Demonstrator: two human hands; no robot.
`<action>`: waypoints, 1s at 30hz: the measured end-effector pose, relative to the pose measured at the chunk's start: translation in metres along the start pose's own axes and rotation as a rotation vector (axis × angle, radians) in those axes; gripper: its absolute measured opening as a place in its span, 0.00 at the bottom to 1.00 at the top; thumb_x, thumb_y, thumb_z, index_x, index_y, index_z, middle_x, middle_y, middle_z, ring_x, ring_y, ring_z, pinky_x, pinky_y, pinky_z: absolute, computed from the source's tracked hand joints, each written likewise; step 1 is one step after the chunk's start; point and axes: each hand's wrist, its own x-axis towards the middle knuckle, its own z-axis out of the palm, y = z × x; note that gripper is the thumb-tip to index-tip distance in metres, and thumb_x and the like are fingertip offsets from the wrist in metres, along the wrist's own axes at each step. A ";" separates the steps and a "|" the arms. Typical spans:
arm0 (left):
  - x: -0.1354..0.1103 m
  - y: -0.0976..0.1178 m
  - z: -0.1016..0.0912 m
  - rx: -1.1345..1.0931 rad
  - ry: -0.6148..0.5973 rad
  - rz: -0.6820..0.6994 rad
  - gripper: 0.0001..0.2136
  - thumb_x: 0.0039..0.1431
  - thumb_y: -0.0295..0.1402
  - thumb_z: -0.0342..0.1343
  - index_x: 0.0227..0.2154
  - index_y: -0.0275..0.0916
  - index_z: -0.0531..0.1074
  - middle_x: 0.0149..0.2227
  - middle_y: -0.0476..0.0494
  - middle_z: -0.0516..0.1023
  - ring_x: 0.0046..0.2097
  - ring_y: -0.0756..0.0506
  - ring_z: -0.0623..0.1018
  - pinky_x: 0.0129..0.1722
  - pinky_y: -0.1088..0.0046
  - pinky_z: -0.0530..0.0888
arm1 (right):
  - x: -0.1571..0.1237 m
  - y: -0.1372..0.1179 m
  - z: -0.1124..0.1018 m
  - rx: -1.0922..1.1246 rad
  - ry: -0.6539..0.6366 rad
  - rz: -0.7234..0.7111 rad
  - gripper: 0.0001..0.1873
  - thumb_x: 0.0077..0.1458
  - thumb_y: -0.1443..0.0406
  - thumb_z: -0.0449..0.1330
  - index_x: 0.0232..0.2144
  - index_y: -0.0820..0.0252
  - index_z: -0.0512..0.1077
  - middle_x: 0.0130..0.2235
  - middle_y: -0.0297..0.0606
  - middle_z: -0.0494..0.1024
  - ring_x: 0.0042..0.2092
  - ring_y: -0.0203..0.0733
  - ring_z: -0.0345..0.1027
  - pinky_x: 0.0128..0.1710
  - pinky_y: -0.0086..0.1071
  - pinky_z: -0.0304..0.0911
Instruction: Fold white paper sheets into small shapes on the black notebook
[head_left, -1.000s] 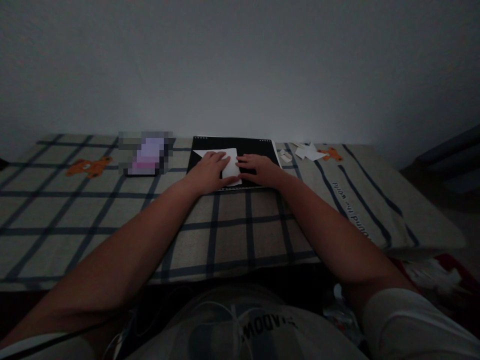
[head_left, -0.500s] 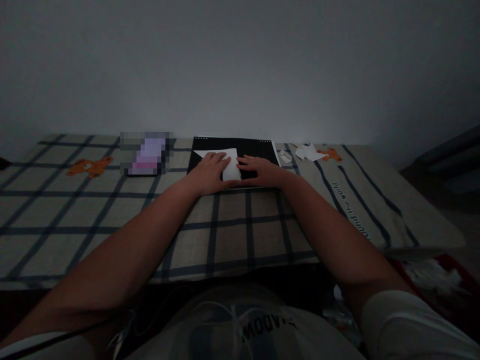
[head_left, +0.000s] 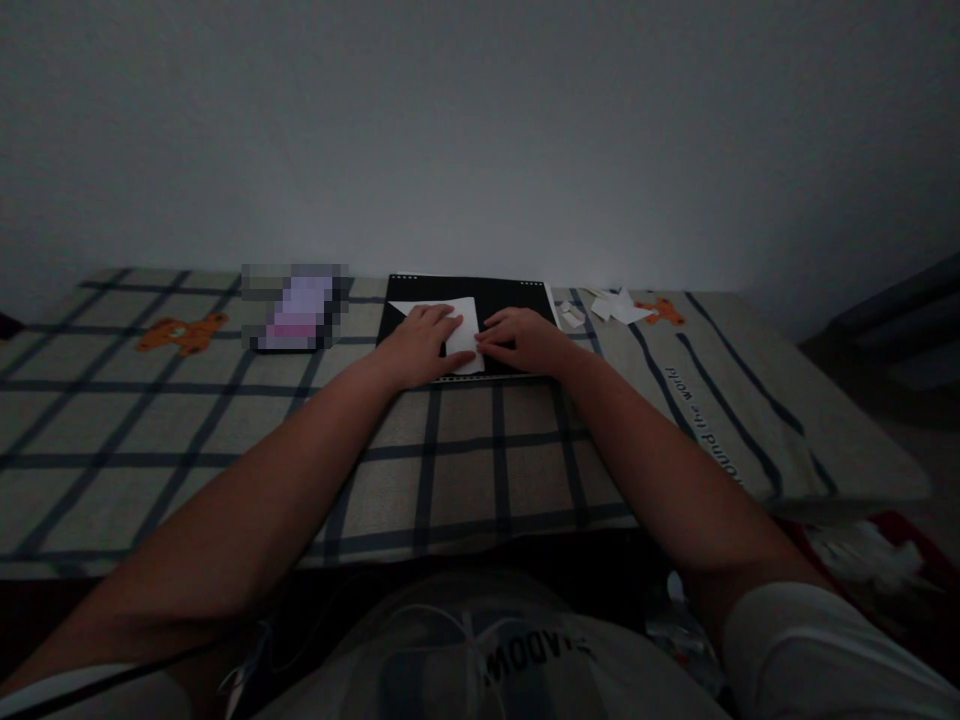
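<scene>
A folded sheet of white paper (head_left: 463, 335) lies on a black spiral-bound notebook (head_left: 517, 295), with a pointed corner showing to the left. My left hand (head_left: 420, 345) rests flat over the paper, its fingers spread and its thumb near the bottom edge. At the paper's right edge, my right hand (head_left: 525, 342) has thumb and fingertips drawn together in a pinch on that edge. The palm side of both hands is hidden.
A phone (head_left: 300, 312), partly pixelated, stands left of the notebook. To the right lie white paper scraps (head_left: 571, 314) and a folded white paper piece (head_left: 621, 306). A checked tablecloth (head_left: 465, 470) covers the table, against a grey wall. A red container (head_left: 900, 525) with white stuff is at lower right.
My right thumb has moved up from the paper's bottom edge toward the fingertips, closing the hand at the right edge. My left hand has stayed in place on the paper.
</scene>
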 end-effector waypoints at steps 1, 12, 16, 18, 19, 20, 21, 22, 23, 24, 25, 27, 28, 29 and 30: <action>0.000 0.000 0.001 0.000 0.004 0.003 0.34 0.69 0.54 0.50 0.68 0.34 0.66 0.72 0.30 0.64 0.72 0.30 0.61 0.71 0.49 0.59 | 0.000 0.000 0.000 -0.015 -0.005 0.014 0.15 0.67 0.63 0.60 0.49 0.51 0.85 0.50 0.38 0.87 0.59 0.50 0.75 0.61 0.47 0.68; 0.001 0.001 0.000 0.000 -0.002 0.000 0.34 0.70 0.53 0.49 0.68 0.33 0.66 0.73 0.29 0.63 0.72 0.30 0.61 0.71 0.50 0.58 | 0.005 0.007 0.012 -0.104 -0.026 0.130 0.19 0.71 0.62 0.56 0.59 0.50 0.79 0.62 0.34 0.80 0.65 0.49 0.70 0.65 0.49 0.65; 0.001 0.003 -0.001 0.009 -0.020 -0.017 0.35 0.70 0.53 0.50 0.69 0.31 0.65 0.73 0.28 0.62 0.72 0.30 0.61 0.72 0.51 0.58 | 0.007 0.005 0.017 -0.130 -0.022 0.168 0.23 0.71 0.62 0.54 0.63 0.56 0.75 0.65 0.39 0.76 0.64 0.52 0.69 0.63 0.50 0.66; 0.000 0.004 -0.001 0.013 -0.016 -0.019 0.34 0.70 0.52 0.50 0.69 0.31 0.65 0.73 0.27 0.62 0.72 0.30 0.61 0.72 0.51 0.58 | 0.008 0.005 0.020 -0.137 -0.010 0.192 0.23 0.71 0.62 0.53 0.64 0.54 0.74 0.66 0.38 0.75 0.63 0.53 0.69 0.63 0.52 0.65; 0.000 0.003 0.000 0.015 -0.011 -0.019 0.34 0.70 0.52 0.51 0.69 0.31 0.65 0.73 0.28 0.62 0.72 0.30 0.61 0.71 0.51 0.58 | 0.009 0.006 0.021 -0.139 -0.005 0.201 0.23 0.71 0.62 0.53 0.65 0.52 0.74 0.67 0.37 0.74 0.63 0.54 0.69 0.62 0.53 0.65; 0.000 0.003 0.000 0.017 -0.003 -0.018 0.34 0.69 0.52 0.51 0.69 0.32 0.65 0.73 0.28 0.62 0.72 0.30 0.61 0.71 0.50 0.59 | 0.009 0.007 0.022 -0.142 -0.003 0.207 0.24 0.71 0.61 0.53 0.65 0.52 0.73 0.67 0.37 0.74 0.63 0.54 0.68 0.62 0.53 0.66; 0.000 0.003 0.001 0.020 0.004 -0.015 0.34 0.69 0.53 0.51 0.68 0.33 0.65 0.73 0.29 0.63 0.72 0.30 0.62 0.71 0.50 0.60 | 0.010 0.008 0.023 -0.149 -0.006 0.214 0.24 0.72 0.61 0.52 0.65 0.52 0.73 0.67 0.37 0.73 0.63 0.55 0.68 0.61 0.54 0.66; 0.000 0.003 0.001 0.024 0.009 -0.011 0.33 0.70 0.53 0.50 0.68 0.34 0.66 0.73 0.30 0.63 0.72 0.30 0.62 0.71 0.50 0.60 | 0.011 0.009 0.024 -0.158 -0.012 0.223 0.24 0.72 0.60 0.52 0.66 0.52 0.72 0.68 0.37 0.73 0.63 0.55 0.67 0.61 0.54 0.66; 0.000 0.003 0.001 0.029 0.008 -0.007 0.33 0.70 0.53 0.50 0.68 0.34 0.66 0.72 0.30 0.63 0.72 0.31 0.63 0.70 0.50 0.60 | 0.013 0.010 0.024 -0.170 -0.023 0.234 0.25 0.72 0.60 0.51 0.66 0.51 0.72 0.68 0.37 0.72 0.63 0.56 0.67 0.60 0.55 0.66; 0.000 0.004 0.001 0.035 0.006 -0.003 0.33 0.70 0.53 0.50 0.68 0.33 0.66 0.72 0.29 0.63 0.72 0.31 0.63 0.71 0.51 0.60 | 0.015 0.011 0.024 -0.183 -0.037 0.245 0.25 0.73 0.59 0.51 0.67 0.51 0.71 0.69 0.37 0.71 0.63 0.57 0.67 0.60 0.55 0.67; 0.000 0.004 0.001 0.043 0.001 -0.001 0.33 0.71 0.53 0.49 0.68 0.32 0.66 0.72 0.28 0.63 0.72 0.31 0.63 0.71 0.51 0.59 | 0.018 0.012 0.024 -0.196 -0.053 0.255 0.25 0.73 0.59 0.50 0.67 0.50 0.70 0.70 0.36 0.70 0.62 0.57 0.66 0.60 0.55 0.67; 0.000 0.006 0.000 0.064 -0.015 -0.003 0.34 0.72 0.52 0.49 0.68 0.29 0.65 0.72 0.27 0.62 0.71 0.30 0.62 0.71 0.52 0.59 | 0.024 0.012 0.021 -0.221 -0.084 0.266 0.26 0.73 0.58 0.50 0.68 0.49 0.69 0.71 0.34 0.68 0.62 0.58 0.66 0.60 0.56 0.67; 0.000 0.007 0.000 0.074 -0.021 -0.007 0.34 0.72 0.52 0.49 0.69 0.28 0.65 0.73 0.26 0.62 0.71 0.30 0.62 0.71 0.53 0.59 | 0.028 0.013 0.019 -0.237 -0.097 0.271 0.26 0.73 0.59 0.50 0.69 0.49 0.69 0.71 0.34 0.68 0.62 0.59 0.65 0.60 0.56 0.67; 0.000 0.007 -0.001 0.084 -0.025 -0.011 0.34 0.72 0.51 0.49 0.69 0.28 0.65 0.73 0.26 0.62 0.71 0.30 0.62 0.72 0.53 0.58 | 0.031 0.013 0.017 -0.251 -0.113 0.280 0.27 0.73 0.59 0.49 0.69 0.50 0.68 0.72 0.34 0.67 0.63 0.60 0.65 0.60 0.58 0.67; -0.001 0.008 -0.001 0.091 -0.027 -0.015 0.34 0.72 0.51 0.49 0.69 0.29 0.65 0.73 0.27 0.62 0.71 0.30 0.62 0.72 0.53 0.59 | 0.034 0.012 0.015 -0.263 -0.136 0.287 0.27 0.73 0.59 0.48 0.70 0.51 0.67 0.72 0.34 0.66 0.64 0.62 0.64 0.60 0.59 0.66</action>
